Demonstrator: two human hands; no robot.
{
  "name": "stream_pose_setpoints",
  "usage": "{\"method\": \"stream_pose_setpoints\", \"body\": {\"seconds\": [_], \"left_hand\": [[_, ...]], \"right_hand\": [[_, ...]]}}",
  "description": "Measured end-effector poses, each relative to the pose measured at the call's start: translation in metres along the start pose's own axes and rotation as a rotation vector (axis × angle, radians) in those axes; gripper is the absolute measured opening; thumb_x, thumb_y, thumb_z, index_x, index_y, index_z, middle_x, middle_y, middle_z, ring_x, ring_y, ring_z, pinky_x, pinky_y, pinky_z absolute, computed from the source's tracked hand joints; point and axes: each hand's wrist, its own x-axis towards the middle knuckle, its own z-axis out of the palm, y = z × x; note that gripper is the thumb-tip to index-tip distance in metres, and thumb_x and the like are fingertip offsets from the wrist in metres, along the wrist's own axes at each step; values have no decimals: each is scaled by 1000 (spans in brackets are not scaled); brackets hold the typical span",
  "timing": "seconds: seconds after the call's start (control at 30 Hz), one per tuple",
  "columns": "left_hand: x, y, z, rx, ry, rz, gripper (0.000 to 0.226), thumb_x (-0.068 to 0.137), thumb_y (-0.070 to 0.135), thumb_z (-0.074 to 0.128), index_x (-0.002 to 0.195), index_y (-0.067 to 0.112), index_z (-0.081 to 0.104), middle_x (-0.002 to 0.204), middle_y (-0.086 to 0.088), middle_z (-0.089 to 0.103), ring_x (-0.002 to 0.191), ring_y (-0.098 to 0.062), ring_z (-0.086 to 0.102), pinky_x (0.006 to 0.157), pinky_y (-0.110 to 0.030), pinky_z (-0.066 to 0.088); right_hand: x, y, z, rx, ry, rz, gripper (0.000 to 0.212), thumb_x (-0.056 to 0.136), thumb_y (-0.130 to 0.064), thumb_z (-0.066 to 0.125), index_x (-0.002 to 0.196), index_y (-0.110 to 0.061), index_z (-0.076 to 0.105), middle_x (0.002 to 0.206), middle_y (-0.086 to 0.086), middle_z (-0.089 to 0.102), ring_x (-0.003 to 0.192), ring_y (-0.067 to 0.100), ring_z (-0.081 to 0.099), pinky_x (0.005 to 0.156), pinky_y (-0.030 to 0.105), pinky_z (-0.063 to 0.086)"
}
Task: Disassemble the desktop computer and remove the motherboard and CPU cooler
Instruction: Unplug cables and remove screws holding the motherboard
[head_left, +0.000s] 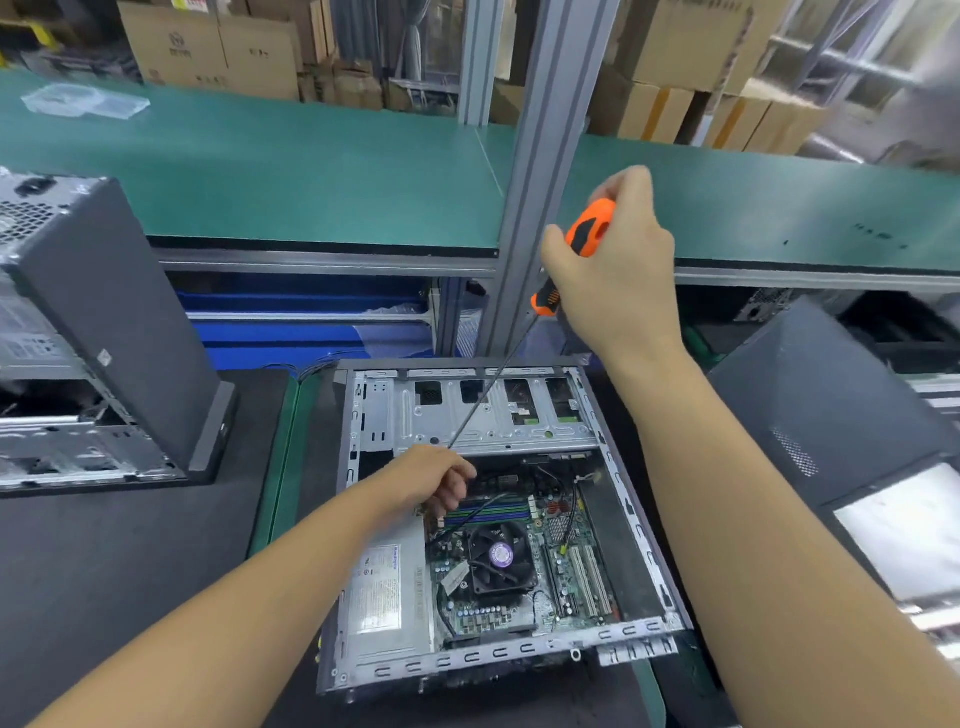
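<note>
An open desktop case (639, 631) lies flat on the dark mat in front of me. Inside it sits the green motherboard (558, 566) with a black CPU cooler fan (500, 557) at its middle and a grey power supply (387, 597) to the left. My right hand (615, 270) grips the orange-and-black handle of a long screwdriver (587, 234), raised above the case; its thin shaft slants down-left to the drive cage. My left hand (441, 478) reaches into the case's upper left, fingers curled around the shaft's lower end or a cable; the tip is hidden behind it.
A second grey tower case (104, 322) stands open at the left. A dark side panel (831, 400) leans at the right. A green shelf (311, 171) runs across behind, split by a metal post (540, 171). Blue bins (311, 322) sit under the shelf.
</note>
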Motion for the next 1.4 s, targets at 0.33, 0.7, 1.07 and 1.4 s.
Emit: {"method": "stream_pose_setpoints", "body": {"seconds": [0.33,0.7,1.07,1.4], "left_hand": [[-15,7,20,-444,-75,6,25,103,15,42,102,3,64,72,-7,69,65,-21,68,63,-31,55],[-26,22,118,-342,-332,41,21,97,13,56,106,7,74,68,-2,61,60,-14,55,59,-28,51],[44,38,269,643,-341,445,24,88,14,57,103,20,76,78,8,75,74,-8,69,74,-24,54],[109,23,359,1157,-372,328,20,80,8,62,74,23,75,72,5,72,74,-10,70,73,-21,56]], "right_hand": [[-55,-17,-40,-31,238,70,27,89,-18,67,95,-10,42,68,-3,48,58,-10,54,45,2,35],[-114,17,-128,-34,439,252,29,87,-31,67,84,-33,38,68,-2,67,50,13,69,48,18,52],[-154,163,-211,144,252,657,27,75,-14,61,67,-29,39,82,-4,73,66,13,66,66,43,56],[-170,271,-235,71,62,712,28,79,-15,61,70,-20,35,93,-16,71,83,30,65,67,35,53]]}}
